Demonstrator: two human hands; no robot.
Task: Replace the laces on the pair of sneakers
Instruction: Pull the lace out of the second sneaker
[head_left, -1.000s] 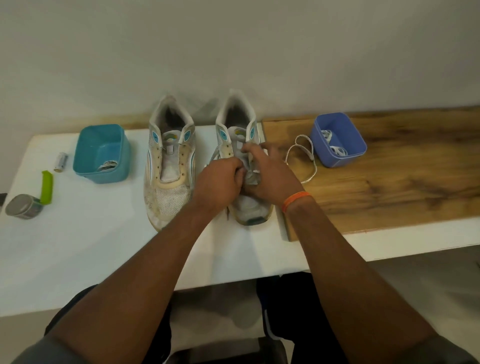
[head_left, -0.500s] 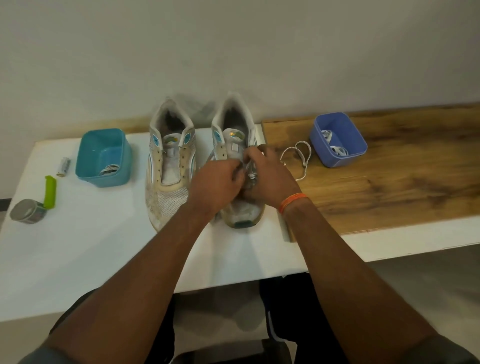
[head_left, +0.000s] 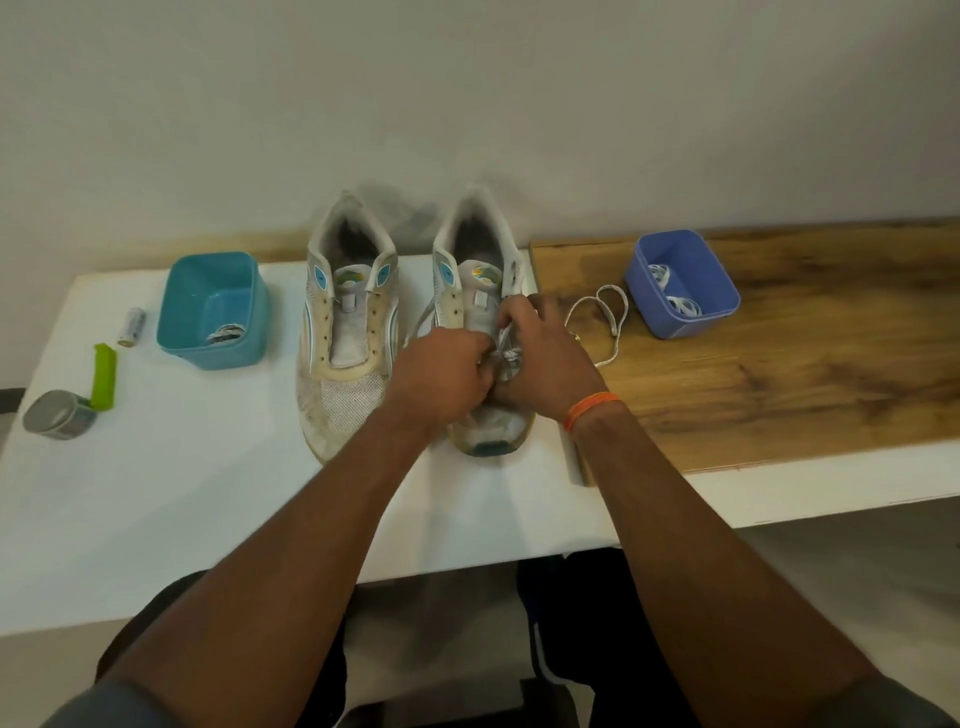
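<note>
While both hands are meeting over the right sneaker (head_left: 475, 291), the left hand (head_left: 441, 371) is curling its fingers around a white lace (head_left: 506, 348) at the middle of the shoe, and the right hand (head_left: 545, 358) is pinching the same lace from the other side. The knuckles of the two hands are almost touching, and the lace is bunching in the small gap between them; which eyelet it is passing through cannot be told. A strand of this lace is trailing out to the left of the shoe, just beyond the left hand. The right sneaker is standing upright on the white table (head_left: 156, 493), toe toward the person, its toe showing below the hands and its heel collar above them. An orange band (head_left: 592, 408) is sitting on the right wrist.

The left sneaker (head_left: 348, 338) is standing just beside its mate, apart from both hands, with bare eyelets and no lace showing. A second white lace (head_left: 605, 322) is lying loose on the wooden board (head_left: 779, 374), just right of the right hand and not touching it. Farther right on the board, a blue tub (head_left: 717, 312) is holding more white laces. Left of the sneakers, a teal tub (head_left: 249, 306) is holding something grey and coiled. Near the table's left edge are lying a small battery (head_left: 132, 326), a green clip-like piece (head_left: 104, 376) and a grey round tin (head_left: 57, 415), all well apart from the hands.
</note>
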